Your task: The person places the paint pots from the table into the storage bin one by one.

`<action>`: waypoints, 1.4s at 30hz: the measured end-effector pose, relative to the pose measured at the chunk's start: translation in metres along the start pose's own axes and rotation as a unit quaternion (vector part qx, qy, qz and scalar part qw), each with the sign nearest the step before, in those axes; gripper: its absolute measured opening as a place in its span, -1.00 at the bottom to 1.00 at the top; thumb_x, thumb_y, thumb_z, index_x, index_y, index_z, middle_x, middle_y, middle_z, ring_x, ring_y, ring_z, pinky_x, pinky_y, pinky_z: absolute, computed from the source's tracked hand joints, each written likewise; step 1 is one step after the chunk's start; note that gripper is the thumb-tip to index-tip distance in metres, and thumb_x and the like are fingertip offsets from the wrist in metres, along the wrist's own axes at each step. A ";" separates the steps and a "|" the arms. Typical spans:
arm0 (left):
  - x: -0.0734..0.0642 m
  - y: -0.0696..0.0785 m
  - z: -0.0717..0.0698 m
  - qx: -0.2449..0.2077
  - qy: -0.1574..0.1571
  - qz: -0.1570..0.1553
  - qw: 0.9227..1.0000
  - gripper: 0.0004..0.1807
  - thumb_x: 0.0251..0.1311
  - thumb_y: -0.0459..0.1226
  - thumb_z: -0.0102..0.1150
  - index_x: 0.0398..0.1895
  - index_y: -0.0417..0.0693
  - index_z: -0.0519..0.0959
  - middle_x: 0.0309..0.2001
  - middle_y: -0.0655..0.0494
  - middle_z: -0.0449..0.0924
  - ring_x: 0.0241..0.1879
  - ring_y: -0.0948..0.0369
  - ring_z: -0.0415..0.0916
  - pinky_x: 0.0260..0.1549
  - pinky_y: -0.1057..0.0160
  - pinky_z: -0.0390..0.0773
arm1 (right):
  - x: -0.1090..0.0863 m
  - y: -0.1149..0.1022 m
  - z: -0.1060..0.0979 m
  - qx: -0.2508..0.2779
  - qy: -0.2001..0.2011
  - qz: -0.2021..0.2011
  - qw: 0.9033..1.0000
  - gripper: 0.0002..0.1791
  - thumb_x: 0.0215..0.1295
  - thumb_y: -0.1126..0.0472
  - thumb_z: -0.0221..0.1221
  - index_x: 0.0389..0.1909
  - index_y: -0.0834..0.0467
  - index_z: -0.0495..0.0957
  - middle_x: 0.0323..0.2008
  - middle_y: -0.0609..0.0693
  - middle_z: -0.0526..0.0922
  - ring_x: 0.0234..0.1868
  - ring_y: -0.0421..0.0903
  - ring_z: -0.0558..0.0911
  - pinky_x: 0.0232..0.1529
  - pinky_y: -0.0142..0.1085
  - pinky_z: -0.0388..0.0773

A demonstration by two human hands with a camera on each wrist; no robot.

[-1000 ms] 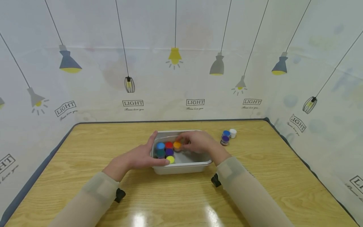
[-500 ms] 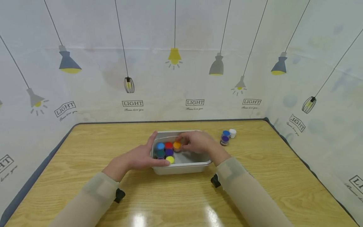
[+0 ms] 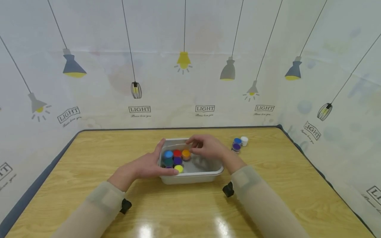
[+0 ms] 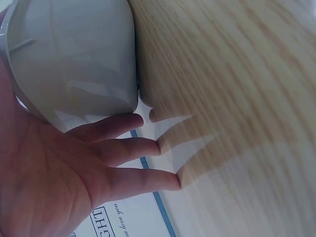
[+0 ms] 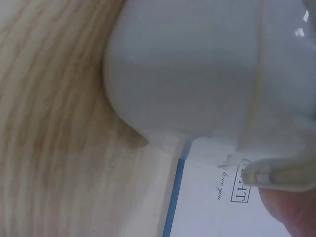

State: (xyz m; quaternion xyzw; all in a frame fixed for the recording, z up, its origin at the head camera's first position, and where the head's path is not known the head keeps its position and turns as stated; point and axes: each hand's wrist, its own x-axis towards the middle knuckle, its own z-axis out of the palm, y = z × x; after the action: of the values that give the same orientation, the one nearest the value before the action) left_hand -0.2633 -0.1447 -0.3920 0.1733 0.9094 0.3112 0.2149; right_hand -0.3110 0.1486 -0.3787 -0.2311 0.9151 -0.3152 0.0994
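A light grey plastic tub (image 3: 190, 178) stands on the table, with several small paint pots grouped in its left half. Their lids include light blue, red, purple, yellow (image 3: 179, 169) and orange. My left hand (image 3: 146, 164) spans the tub's left end, thumb along the near rim beside the yellow lid. In the left wrist view, three of its fingers (image 4: 143, 178) are straight and spread against or near the tub's outer wall. Above the tub's right half, my right hand (image 3: 206, 147) has loosely bent fingers just apart from the orange-lidded paint pot (image 3: 186, 154). Nothing shows in its grasp.
To the right of the tub, blue-lidded (image 3: 237, 141), purple-lidded (image 3: 236, 147) and white-lidded (image 3: 244, 141) paint pots stand close together on the wooden table (image 3: 166, 211). Behind the table hangs a pale backdrop (image 3: 166, 115) printed with lamps.
The right hand has let go of the orange-lidded paint pot and risen slightly, away to the right. That pot stays in the tub beside the red lid. The left hand keeps its place.
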 end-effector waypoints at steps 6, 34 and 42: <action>0.000 -0.001 0.002 0.000 0.001 0.002 1.000 0.57 0.11 0.53 0.36 0.82 0.17 -0.50 0.66 -0.36 0.24 0.55 -0.28 0.39 0.53 -0.39 0.34 | -0.011 0.002 -0.019 0.023 0.035 -0.019 0.999 -0.66 0.56 0.11 0.35 0.26 0.10 0.71 -0.04 -0.04 0.80 -0.08 -0.09 0.66 -0.04 -0.23 0.64; -0.001 -0.002 0.002 -0.001 0.005 0.008 1.000 0.58 0.13 0.51 0.38 0.82 0.13 -0.50 0.64 -0.40 0.26 0.55 -0.27 0.39 0.55 -0.36 0.33 | -0.110 0.098 -0.085 -0.042 0.098 0.035 0.994 -0.67 0.61 0.02 0.30 0.21 0.10 0.73 -0.05 -0.02 0.80 -0.12 -0.08 0.64 -0.09 -0.22 0.60; -0.001 -0.002 0.000 -0.008 0.003 0.006 1.000 0.58 0.12 0.51 0.39 0.82 0.18 -0.52 0.65 -0.39 0.26 0.55 -0.26 0.38 0.55 -0.38 0.32 | -0.114 0.124 -0.085 -0.023 0.085 0.085 0.993 -0.67 0.61 0.07 0.31 0.23 0.13 0.72 -0.03 0.09 0.79 -0.16 -0.08 0.66 -0.19 -0.23 0.61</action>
State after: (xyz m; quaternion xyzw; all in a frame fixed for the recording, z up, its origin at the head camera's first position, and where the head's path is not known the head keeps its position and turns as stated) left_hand -0.2626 -0.1464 -0.3932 0.1767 0.9063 0.3201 0.2118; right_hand -0.2842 0.3350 -0.3849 -0.1275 0.9436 -0.3026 0.0422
